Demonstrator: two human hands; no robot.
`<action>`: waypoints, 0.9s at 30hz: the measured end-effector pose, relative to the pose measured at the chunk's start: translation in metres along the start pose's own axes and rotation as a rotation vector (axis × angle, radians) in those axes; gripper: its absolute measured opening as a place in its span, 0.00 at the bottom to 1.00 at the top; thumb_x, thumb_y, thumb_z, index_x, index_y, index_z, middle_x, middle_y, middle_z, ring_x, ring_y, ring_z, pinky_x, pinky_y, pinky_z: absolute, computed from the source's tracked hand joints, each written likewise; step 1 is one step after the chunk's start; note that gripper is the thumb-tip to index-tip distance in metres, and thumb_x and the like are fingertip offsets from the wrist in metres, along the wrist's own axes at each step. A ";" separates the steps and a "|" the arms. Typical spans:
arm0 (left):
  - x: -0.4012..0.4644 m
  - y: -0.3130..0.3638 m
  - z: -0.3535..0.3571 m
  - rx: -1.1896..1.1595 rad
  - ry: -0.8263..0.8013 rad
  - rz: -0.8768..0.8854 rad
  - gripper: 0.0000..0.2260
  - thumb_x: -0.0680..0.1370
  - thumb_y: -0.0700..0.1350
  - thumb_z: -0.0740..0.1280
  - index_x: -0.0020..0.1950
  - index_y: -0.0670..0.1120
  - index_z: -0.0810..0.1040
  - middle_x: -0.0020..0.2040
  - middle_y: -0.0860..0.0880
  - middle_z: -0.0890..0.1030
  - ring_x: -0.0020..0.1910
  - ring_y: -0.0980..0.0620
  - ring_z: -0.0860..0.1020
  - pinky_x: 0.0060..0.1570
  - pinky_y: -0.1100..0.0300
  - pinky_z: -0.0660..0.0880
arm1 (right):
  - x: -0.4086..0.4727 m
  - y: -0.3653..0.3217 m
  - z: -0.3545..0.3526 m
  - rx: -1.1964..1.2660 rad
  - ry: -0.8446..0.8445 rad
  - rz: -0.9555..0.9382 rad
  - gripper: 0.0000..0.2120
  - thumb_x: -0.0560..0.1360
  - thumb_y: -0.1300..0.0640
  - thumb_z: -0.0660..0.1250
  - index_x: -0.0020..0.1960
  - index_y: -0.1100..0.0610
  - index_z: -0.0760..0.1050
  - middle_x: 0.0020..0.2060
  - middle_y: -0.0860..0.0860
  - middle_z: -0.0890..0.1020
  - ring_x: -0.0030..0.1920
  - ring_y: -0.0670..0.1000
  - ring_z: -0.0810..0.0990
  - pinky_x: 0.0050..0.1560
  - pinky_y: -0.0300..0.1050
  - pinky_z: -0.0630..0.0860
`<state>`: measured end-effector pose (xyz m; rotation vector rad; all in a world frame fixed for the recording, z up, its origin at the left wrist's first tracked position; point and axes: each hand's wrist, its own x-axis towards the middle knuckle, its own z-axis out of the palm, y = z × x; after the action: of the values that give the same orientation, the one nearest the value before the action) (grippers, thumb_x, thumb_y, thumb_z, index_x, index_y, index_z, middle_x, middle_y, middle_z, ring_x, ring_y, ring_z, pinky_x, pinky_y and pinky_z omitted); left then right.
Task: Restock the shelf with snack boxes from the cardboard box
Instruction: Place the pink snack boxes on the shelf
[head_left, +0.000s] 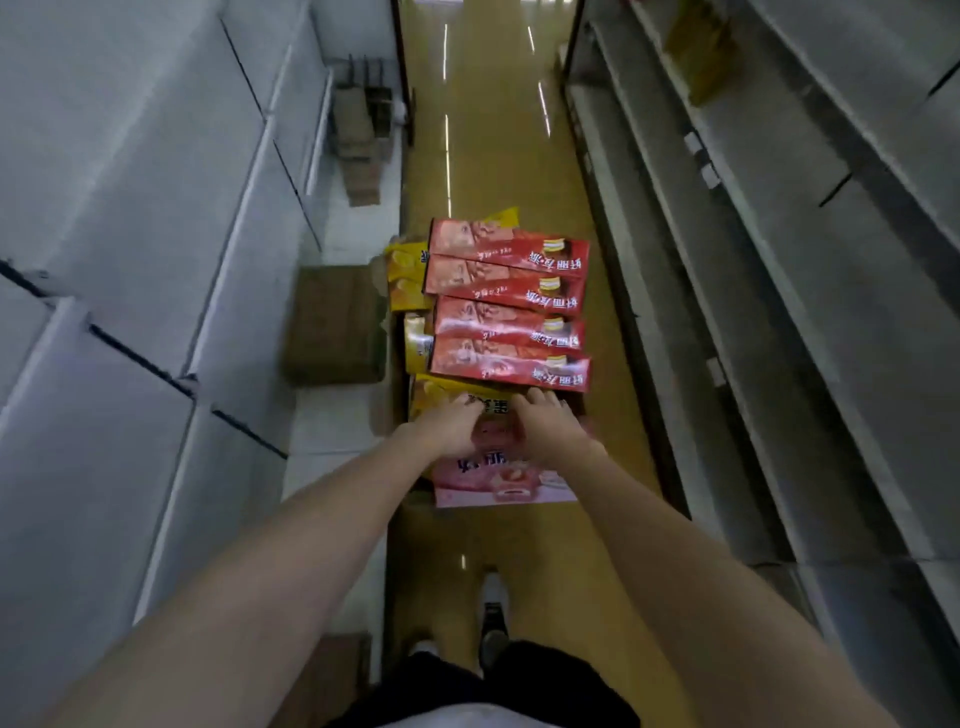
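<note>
A: So what are we holding?
B: Both our left hand (451, 422) and right hand (545, 423) grip the glossy pink snack box (493, 480), low over the floor.
A: Beyond it?
B: Four long red boxes (506, 304) stacked flat over yellow packs (410, 275); can't tell about the carton.

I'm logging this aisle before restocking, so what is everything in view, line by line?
Red snack boxes: four, red, stacked across the pile on the floor.
Yellow snack boxes: several, yellow, under and left of the red ones.
Pink snack box: one, pink, nearest end of the pile, under the hands.
Cardboard box: one, brown, floor left of the pile.
Shelves: grey, both sides of the aisle.
Left hand: on the pile.
Right hand: beside it, on the pile.
</note>
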<state>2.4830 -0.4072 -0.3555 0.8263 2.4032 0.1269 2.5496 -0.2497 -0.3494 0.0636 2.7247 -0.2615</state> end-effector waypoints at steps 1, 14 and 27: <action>0.005 0.002 0.000 0.011 -0.039 -0.014 0.22 0.73 0.52 0.71 0.63 0.48 0.72 0.61 0.45 0.72 0.58 0.43 0.73 0.57 0.48 0.74 | 0.006 0.005 0.000 0.016 -0.025 -0.008 0.33 0.71 0.42 0.73 0.69 0.56 0.67 0.63 0.56 0.71 0.64 0.60 0.69 0.67 0.57 0.66; 0.026 0.009 -0.021 -0.119 -0.314 -0.036 0.32 0.65 0.49 0.80 0.65 0.53 0.71 0.60 0.52 0.76 0.55 0.49 0.77 0.55 0.50 0.78 | 0.024 0.025 -0.019 0.159 -0.305 -0.097 0.31 0.60 0.48 0.83 0.57 0.51 0.73 0.50 0.45 0.78 0.48 0.49 0.77 0.51 0.47 0.77; 0.010 0.089 -0.046 0.127 -0.237 0.405 0.37 0.66 0.64 0.75 0.67 0.48 0.67 0.62 0.48 0.76 0.54 0.47 0.76 0.51 0.51 0.75 | -0.096 0.050 -0.057 0.315 -0.077 0.293 0.27 0.62 0.52 0.82 0.54 0.50 0.72 0.48 0.46 0.78 0.46 0.49 0.76 0.34 0.40 0.68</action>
<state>2.4978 -0.3254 -0.2984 1.3037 2.0149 0.0316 2.6201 -0.1906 -0.2684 0.5232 2.5307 -0.5889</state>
